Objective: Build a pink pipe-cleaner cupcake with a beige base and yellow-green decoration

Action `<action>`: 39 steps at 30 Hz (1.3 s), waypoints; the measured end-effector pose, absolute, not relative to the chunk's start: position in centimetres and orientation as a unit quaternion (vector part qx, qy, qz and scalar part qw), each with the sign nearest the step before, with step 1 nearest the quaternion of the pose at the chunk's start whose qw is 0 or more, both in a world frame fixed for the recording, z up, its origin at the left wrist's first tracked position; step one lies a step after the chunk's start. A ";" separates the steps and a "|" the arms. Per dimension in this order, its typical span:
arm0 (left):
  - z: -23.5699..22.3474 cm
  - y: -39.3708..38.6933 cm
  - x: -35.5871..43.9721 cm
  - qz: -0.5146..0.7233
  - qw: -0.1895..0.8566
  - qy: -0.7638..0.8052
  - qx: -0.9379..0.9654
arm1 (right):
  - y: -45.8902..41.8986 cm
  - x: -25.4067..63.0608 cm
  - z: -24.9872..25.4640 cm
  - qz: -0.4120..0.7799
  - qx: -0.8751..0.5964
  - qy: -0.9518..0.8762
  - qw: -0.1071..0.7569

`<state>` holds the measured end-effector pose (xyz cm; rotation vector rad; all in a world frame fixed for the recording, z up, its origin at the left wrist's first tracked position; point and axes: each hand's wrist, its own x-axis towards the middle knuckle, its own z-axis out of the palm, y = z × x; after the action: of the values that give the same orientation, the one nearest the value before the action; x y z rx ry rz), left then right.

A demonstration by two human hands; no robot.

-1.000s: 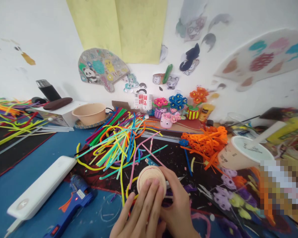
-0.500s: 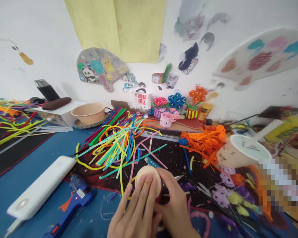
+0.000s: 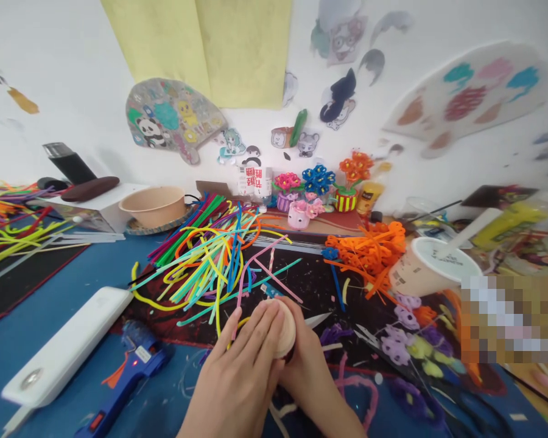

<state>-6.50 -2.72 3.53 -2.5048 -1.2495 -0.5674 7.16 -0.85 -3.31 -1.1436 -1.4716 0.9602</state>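
A round pale beige piece with a flat disc-like top is held between my two hands, low in the middle of the view. My left hand lies across the top with long fingers pressed together, its thumb low by the side. Around the right side of the piece curls my right hand. Its lower part is hidden by the hands, so I cannot tell its full shape. A pink pipe cleaner runs down to my left little finger. Just beyond my right hand, a scissor blade sticks out.
A pile of coloured pipe cleaners lies ahead. On the left are a blue glue gun and a white device. Orange pipe-cleaner pieces, a lidded cup, purple flowers and black scissors are on the right.
The round piece has tilted over to the right, and my left hand has slid to its left side with more of the top showing. The camera view has shifted slightly.
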 end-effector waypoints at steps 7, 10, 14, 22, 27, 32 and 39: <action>3.5 -2.8 -6.3 -0.181 0.145 -0.414 -0.880 | -0.6 7.0 -3.2 0.377 -0.463 -0.625 0.504; 3.1 -2.8 -6.4 -0.180 0.145 -0.409 -0.883 | -0.6 7.1 -2.6 0.365 -0.462 -0.636 0.499; 2.7 -2.8 -6.6 -0.184 0.155 -0.411 -0.879 | -0.6 7.2 -2.3 0.343 -0.461 -0.649 0.499; 2.7 -2.7 -6.7 -0.178 0.165 -0.405 -0.882 | -0.7 7.3 -2.6 0.327 -0.453 -0.672 0.485; 2.5 -2.6 -6.8 -0.179 0.167 -0.400 -0.883 | -0.8 7.3 -2.2 0.328 -0.450 -0.675 0.484; 2.3 -2.4 -6.7 -0.187 0.165 -0.400 -0.882 | -0.7 7.3 -2.4 0.330 -0.454 -0.677 0.477; 2.1 -3.2 -8.3 -0.264 0.087 -0.514 -0.811 | -0.9 7.5 -3.4 0.315 -0.445 -0.663 0.513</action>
<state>-8.28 -3.24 2.15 -2.4165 -1.5322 -0.7855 7.47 -0.95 -3.40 -1.0711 -1.5950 0.7569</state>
